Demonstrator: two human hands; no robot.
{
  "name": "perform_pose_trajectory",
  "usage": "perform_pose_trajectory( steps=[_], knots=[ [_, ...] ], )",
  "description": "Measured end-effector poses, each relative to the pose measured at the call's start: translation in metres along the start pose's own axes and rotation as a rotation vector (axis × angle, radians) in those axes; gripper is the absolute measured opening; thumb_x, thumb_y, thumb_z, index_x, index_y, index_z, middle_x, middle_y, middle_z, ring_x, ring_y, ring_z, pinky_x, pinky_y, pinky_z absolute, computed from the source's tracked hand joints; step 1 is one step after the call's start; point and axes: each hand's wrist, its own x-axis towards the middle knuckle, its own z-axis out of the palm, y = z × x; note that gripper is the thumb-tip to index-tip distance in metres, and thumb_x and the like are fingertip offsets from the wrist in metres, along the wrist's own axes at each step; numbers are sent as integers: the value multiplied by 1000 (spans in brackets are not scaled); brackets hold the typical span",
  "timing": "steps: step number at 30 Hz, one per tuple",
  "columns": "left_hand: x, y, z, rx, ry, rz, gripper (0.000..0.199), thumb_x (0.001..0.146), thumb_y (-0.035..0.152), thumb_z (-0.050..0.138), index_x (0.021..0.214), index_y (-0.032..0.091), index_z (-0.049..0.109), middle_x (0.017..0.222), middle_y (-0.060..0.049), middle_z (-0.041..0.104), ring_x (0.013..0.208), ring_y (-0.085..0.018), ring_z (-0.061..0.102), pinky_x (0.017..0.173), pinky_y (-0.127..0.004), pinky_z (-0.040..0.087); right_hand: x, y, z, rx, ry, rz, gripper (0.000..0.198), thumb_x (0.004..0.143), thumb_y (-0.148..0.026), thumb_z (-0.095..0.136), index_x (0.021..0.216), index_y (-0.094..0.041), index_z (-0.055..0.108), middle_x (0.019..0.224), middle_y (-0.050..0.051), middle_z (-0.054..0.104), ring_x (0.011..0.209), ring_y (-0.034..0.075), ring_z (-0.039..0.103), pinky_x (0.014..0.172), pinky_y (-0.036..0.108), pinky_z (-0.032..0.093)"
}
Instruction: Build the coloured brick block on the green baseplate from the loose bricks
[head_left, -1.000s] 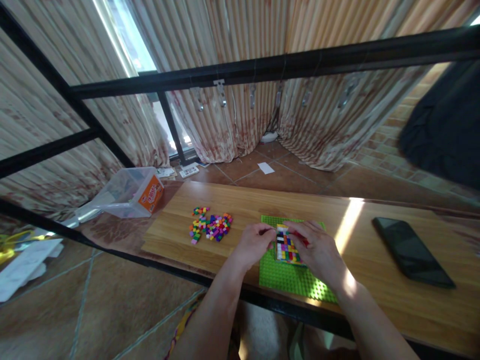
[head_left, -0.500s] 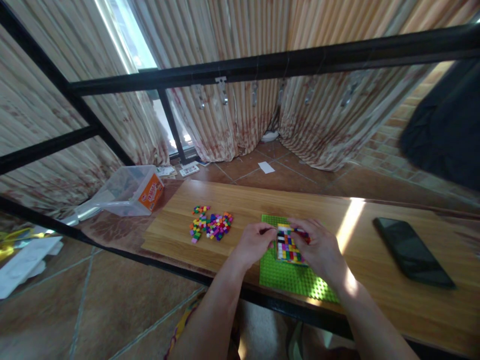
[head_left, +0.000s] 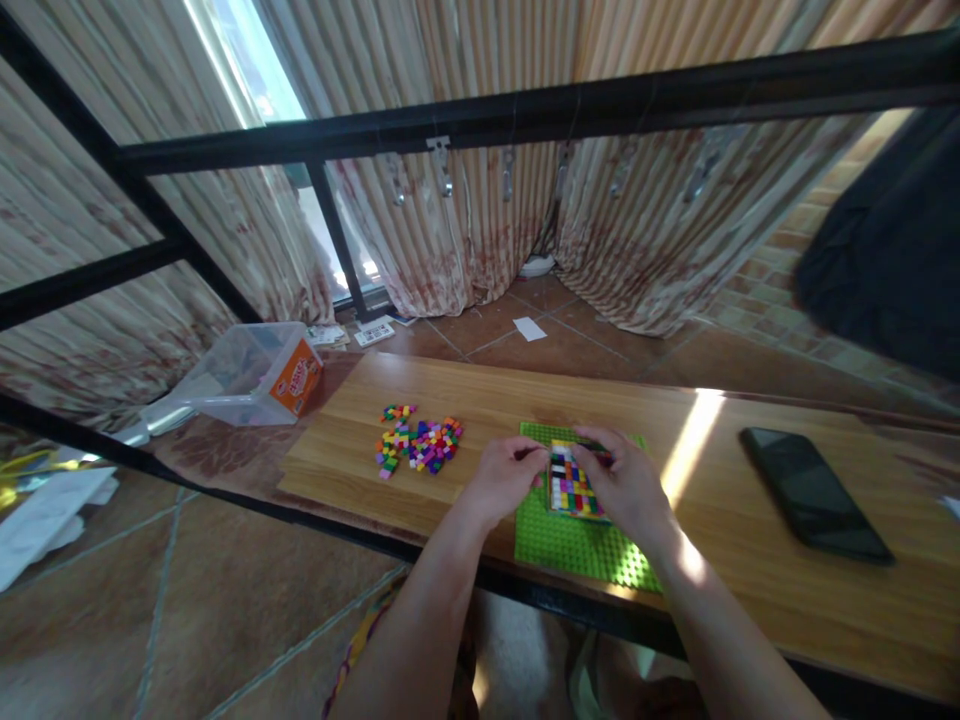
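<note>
A rectangular mosaic of small coloured toy bricks (head_left: 568,487) sits on a green studded baseplate (head_left: 551,545). My left hand (head_left: 508,480) is at the mosaic's upper left edge, thumb and forefinger pinched together. Whatever is between those fingertips is too small to make out. Over the mosaic's right side curls my right hand (head_left: 626,485), its thumb and forefinger bent toward the top rows. It covers the right part of the mosaic, and what its fingertips hold is hidden.
Loose coloured bricks (head_left: 427,443) lie in a pile on the wooden board (head_left: 487,390), left of the baseplate. A black phone (head_left: 817,495) lies to the right. A clear plastic box (head_left: 255,370) with an orange label stands at the far left. A black metal bar (head_left: 480,120) crosses beyond the board.
The view has shifted slightly. My right thumb has moved up and left over the mosaic, uncovering more of its lower rows. My left hand stays pinched at the left edge.
</note>
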Motion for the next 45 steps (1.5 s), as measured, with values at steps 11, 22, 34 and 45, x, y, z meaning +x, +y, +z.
perform_pose_trajectory(
  steps=[11, 22, 34, 45],
  knots=[
    [-1, 3, 0, -5, 1, -23, 17, 82, 22, 52, 69, 14, 61, 54, 4, 51, 48, -7, 42, 50, -22, 28, 0, -4, 1, 110, -53, 114, 32, 82, -40, 53, 98, -20, 73, 95, 8, 74, 86, 23, 68, 79, 37, 51],
    [-3, 5, 4, -70, -15, -45, 22, 83, 23, 51, 63, 14, 57, 52, 3, 49, 47, -7, 40, 48, -21, 26, -1, -1, 1, 138, -66, 102, 33, 86, -40, 51, 103, -21, 71, 96, 7, 73, 84, 22, 67, 80, 37, 52],
    [-4, 8, 4, -282, -122, -83, 28, 73, 39, 66, 74, 12, 60, 64, 2, 52, 52, -5, 42, 49, -20, 25, -9, -23, -14, 83, -54, -334, 24, 92, -31, 52, 106, -27, 70, 114, 7, 66, 109, 24, 57, 96, 44, 46],
    [-4, 9, 5, -296, -101, -64, 26, 74, 37, 66, 73, 11, 62, 62, 2, 52, 50, -5, 41, 47, -20, 23, -6, -14, -11, 68, 10, -236, 18, 90, -33, 56, 89, -26, 72, 105, 5, 68, 103, 23, 58, 94, 44, 46]
  ],
)
